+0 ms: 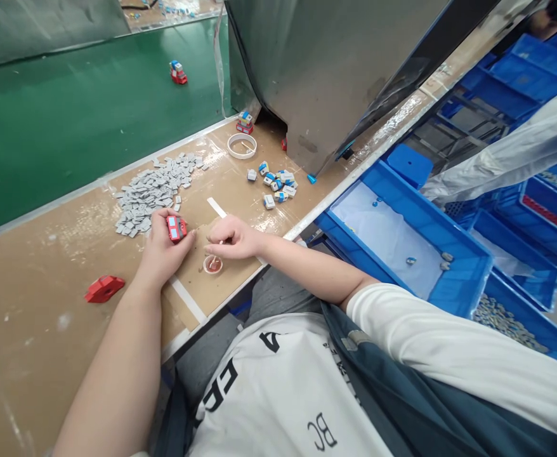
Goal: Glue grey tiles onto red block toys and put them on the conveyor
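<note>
Mid frame: left hand (164, 244) pinches a small red toy car (176, 228), fingers closed round its sides. It looks light, hard & smooth, so side grip is best. Right hand (235, 239) pinches a thin stick (216, 251) over a little cup (212, 264).

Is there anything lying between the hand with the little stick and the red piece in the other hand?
Nothing visible. The right hand pinches a thin stick over a small cup, and only bare cardboard separates it from the red piece held in the left hand.
</note>
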Demonstrator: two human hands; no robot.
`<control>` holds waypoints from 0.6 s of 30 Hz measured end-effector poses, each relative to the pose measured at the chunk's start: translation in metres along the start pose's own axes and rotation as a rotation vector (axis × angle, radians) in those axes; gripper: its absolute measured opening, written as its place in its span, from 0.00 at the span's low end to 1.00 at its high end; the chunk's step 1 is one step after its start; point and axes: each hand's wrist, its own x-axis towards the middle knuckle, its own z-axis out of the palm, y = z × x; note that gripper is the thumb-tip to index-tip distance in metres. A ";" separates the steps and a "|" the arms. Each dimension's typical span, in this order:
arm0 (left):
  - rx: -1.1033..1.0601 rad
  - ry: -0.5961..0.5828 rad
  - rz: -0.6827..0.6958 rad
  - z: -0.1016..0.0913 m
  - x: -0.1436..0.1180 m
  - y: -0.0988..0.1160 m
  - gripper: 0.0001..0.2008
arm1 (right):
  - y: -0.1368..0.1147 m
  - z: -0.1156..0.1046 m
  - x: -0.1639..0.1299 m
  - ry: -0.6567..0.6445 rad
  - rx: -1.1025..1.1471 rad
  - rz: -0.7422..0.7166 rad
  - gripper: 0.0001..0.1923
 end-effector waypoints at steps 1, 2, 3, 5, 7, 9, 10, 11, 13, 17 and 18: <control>-0.003 -0.002 0.004 0.000 0.000 0.000 0.25 | 0.000 0.000 0.000 -0.028 -0.006 0.007 0.36; -0.008 -0.005 0.007 0.001 0.000 0.000 0.25 | -0.001 0.000 0.000 -0.057 -0.016 0.020 0.36; -0.012 -0.008 0.010 0.001 0.000 0.000 0.24 | -0.001 0.000 0.000 -0.083 -0.031 0.034 0.36; -0.006 -0.010 0.014 0.001 0.000 0.000 0.24 | -0.003 0.000 -0.001 -0.114 -0.055 0.057 0.35; 0.009 -0.009 0.017 0.001 0.000 0.000 0.24 | -0.004 -0.001 -0.001 -0.137 -0.053 0.062 0.34; 0.011 -0.014 0.026 0.001 0.000 0.000 0.23 | -0.006 -0.001 -0.002 -0.164 -0.040 0.064 0.33; 0.007 -0.018 0.033 0.001 -0.001 -0.001 0.23 | -0.006 -0.001 -0.002 -0.176 -0.035 0.065 0.32; 0.003 -0.020 0.039 0.001 -0.001 -0.001 0.23 | -0.006 -0.001 -0.002 -0.184 -0.033 0.065 0.32; -0.001 -0.021 0.050 0.001 -0.001 -0.002 0.23 | -0.005 -0.001 -0.002 -0.190 -0.037 0.060 0.30; -0.009 -0.017 0.038 0.002 -0.001 -0.002 0.23 | -0.003 0.000 -0.002 -0.176 -0.073 0.038 0.25; -0.016 -0.016 0.030 0.001 0.000 -0.002 0.23 | -0.002 0.000 -0.002 -0.170 -0.080 0.029 0.25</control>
